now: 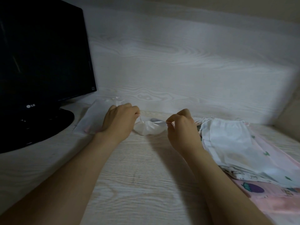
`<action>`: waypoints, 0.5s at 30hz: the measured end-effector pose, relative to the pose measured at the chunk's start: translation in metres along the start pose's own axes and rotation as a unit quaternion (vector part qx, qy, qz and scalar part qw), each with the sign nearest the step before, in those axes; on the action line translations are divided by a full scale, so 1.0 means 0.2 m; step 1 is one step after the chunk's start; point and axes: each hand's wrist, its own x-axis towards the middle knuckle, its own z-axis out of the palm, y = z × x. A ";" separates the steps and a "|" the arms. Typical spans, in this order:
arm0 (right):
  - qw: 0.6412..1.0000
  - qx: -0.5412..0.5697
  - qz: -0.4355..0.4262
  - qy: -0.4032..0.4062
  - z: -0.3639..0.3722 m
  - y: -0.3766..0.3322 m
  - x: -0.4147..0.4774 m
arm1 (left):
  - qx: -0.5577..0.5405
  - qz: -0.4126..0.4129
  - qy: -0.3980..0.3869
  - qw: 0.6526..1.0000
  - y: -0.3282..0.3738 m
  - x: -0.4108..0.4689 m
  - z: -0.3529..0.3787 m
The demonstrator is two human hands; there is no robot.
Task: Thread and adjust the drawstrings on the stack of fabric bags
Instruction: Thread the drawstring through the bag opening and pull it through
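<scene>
A small white fabric bag (148,128) lies bunched on the desk between my hands, its mouth gathered. My left hand (119,120) pinches the white drawstring at the bag's left side. My right hand (181,127) pinches the drawstring (159,122) at the bag's right side, and the string runs taut from the bag to its fingers. A stack of white and printed fabric bags (227,143) lies to the right of my right hand, with loose string ends at its top left corner.
A black monitor (42,59) on a round base (53,125) stands at the left. Behind my left hand lies a flat white bag or sheet (95,114). A pale wood-grain wall (178,62) rises behind the desk (138,176).
</scene>
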 end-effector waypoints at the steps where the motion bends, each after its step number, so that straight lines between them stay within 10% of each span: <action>1: 1.000 -0.014 -0.004 -0.005 0.01 0.00 0.00 | -0.010 -0.007 -0.006 1.000 0.01 -0.01 -0.01; 15: 0.993 0.077 -0.065 0.060 -0.01 -0.05 -0.01 | -0.290 -0.060 -0.075 0.952 0.13 -0.02 0.01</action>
